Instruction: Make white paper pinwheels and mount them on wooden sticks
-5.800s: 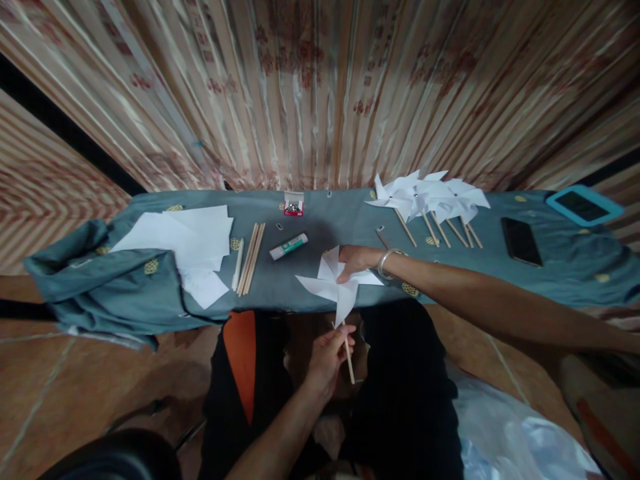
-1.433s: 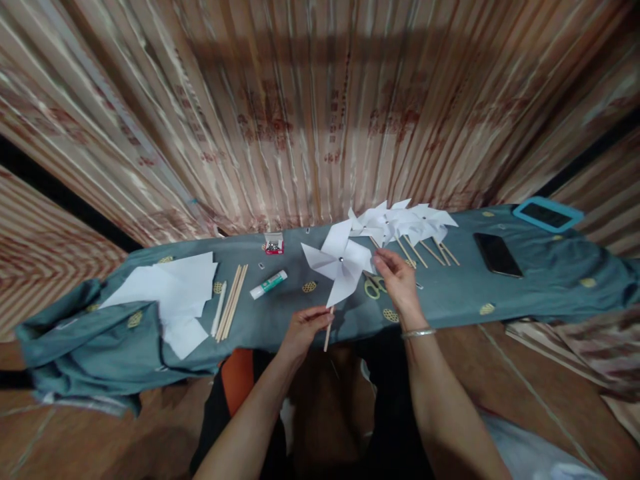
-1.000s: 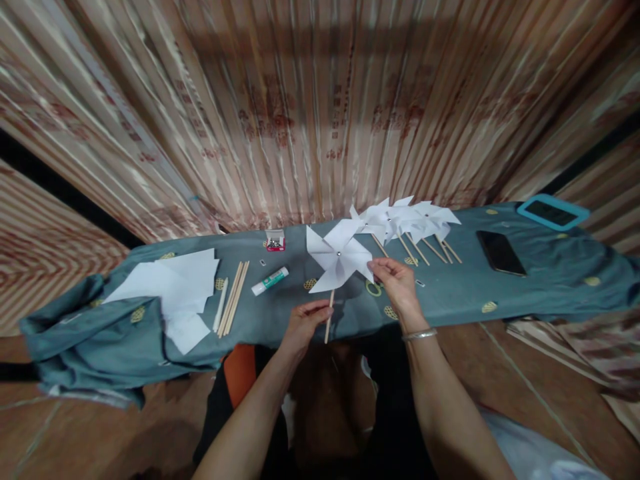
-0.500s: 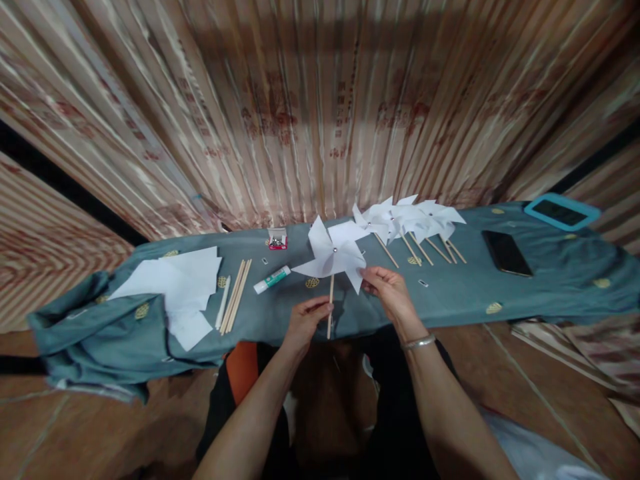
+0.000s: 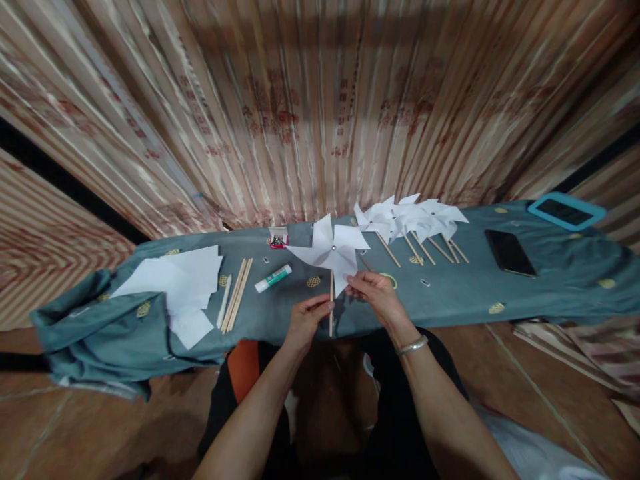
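A white paper pinwheel (image 5: 330,250) with a silver pin at its centre stands upright in front of me. Its wooden stick (image 5: 331,327) is pinched between the thumb and fingers of my left hand (image 5: 307,320). My right hand (image 5: 377,297) has thumb and fingers closed at the tip of the lower right paper blade. Behind that hand, a yellow-green ring (image 5: 391,280) on the cloth is partly hidden. Left of the pinwheel lie a green and white glue stick (image 5: 273,279) and a small red box of metal pins (image 5: 279,240).
Several finished pinwheels (image 5: 415,219) lie overlapped at the back right. A black phone (image 5: 509,253) and a blue-framed device (image 5: 567,211) are farther right. At left are wooden sticks (image 5: 237,295), a white pencil-like stick (image 5: 223,301) and white paper sheets (image 5: 193,277) on the green cloth (image 5: 450,293).
The pinwheel's blades have turned a little clockwise. My right hand has moved left and slightly down along with the lower blade tip, while my left hand keeps its grip on the stick.
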